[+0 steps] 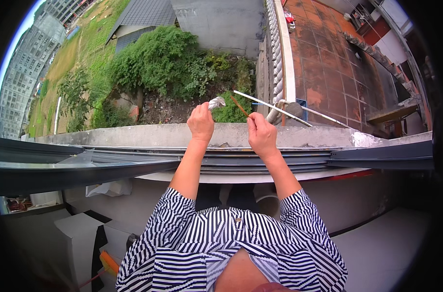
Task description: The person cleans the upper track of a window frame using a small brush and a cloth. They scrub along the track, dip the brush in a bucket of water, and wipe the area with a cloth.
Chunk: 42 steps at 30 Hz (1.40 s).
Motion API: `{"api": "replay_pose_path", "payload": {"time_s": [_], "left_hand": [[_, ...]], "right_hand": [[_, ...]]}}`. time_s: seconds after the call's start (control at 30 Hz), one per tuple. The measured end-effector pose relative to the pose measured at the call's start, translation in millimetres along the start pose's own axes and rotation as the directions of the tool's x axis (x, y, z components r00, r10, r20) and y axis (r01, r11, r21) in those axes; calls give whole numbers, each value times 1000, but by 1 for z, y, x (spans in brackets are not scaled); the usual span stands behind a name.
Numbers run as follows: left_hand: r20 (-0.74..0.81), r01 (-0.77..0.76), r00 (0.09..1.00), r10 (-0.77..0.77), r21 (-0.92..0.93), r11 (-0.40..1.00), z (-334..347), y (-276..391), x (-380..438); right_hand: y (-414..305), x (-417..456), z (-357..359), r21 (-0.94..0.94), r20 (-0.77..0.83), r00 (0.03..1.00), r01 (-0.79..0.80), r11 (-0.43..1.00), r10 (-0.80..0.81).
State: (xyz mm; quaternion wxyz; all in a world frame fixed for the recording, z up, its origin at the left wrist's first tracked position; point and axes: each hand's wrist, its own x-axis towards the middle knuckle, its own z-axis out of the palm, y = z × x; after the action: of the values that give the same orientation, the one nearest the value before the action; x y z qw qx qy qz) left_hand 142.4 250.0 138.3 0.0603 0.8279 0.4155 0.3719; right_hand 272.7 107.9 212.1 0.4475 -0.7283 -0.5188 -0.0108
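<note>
Both my arms reach out over the dark metal track of a sliding window. My left hand is closed around a bunched white cloth, whose end sticks out past the fingers. In my right hand is a thin brown stick, gripped near its lower end and slanting up to the left. The stick and the cloth are apart. Below both hands runs the concrete outer ledge.
A sliding window frame stands at the left, another frame section at the right. White poles lie outside, right of my hands. Green bushes and a tiled terrace lie below. Indoors, a bucket stands under the sill.
</note>
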Motion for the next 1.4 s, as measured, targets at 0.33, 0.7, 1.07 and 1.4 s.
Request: {"api": "replay_pose_path", "payload": {"time_s": [0.33, 0.7, 1.07, 1.4], "left_hand": [[-59, -216, 973, 222, 85, 973, 8, -8, 1], [14, 151, 988, -151, -176, 973, 9, 5, -7], [756, 825, 549, -357, -422, 375, -72, 61, -84], [999, 954, -33, 35, 42, -298, -100, 83, -155]], "right_hand": [[108, -14, 29, -462, 201, 867, -326, 825, 455], [79, -28, 33, -394, 263, 870, -299, 869, 418], [50, -143, -106, 90, 310, 761, -620, 780, 569], [2, -187, -84, 230, 427, 680, -719, 656, 596]]}}
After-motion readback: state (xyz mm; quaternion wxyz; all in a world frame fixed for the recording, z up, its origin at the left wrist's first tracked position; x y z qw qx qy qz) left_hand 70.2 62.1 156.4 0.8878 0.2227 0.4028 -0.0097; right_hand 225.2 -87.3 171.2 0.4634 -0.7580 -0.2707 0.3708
